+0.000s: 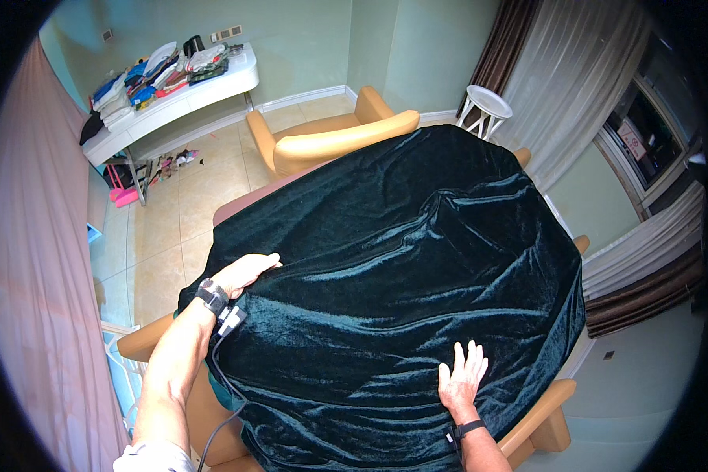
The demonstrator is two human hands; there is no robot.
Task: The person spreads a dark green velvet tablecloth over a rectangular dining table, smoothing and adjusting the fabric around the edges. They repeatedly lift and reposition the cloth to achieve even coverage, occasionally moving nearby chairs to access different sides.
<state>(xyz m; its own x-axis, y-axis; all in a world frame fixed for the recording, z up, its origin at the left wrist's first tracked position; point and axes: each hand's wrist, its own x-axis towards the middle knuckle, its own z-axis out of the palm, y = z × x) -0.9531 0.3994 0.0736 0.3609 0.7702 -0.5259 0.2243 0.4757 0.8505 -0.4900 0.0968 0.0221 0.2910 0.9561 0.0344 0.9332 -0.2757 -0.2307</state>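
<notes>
A large dark green velvet cloth (354, 236) lies creased over a table, whose pinkish edge (242, 200) shows at the upper left. My left hand (251, 272) is at the cloth's left side, fingers close together and thumb side up; whether it pinches the fabric cannot be told. My right hand (465, 377) rests palm down on the lower right part of the cloth, fingers slightly spread and holding nothing. Both wrists wear black straps, and a cable runs from a white connector (231, 322) at the left wrist.
Tan armchairs (342, 138) stand around the table. A white desk (183, 106) at the upper left bears piles of folded clothes (153, 74). A white round stool (488, 101) stands by the sheer curtains (566, 76). A pink curtain (41, 236) hangs at left.
</notes>
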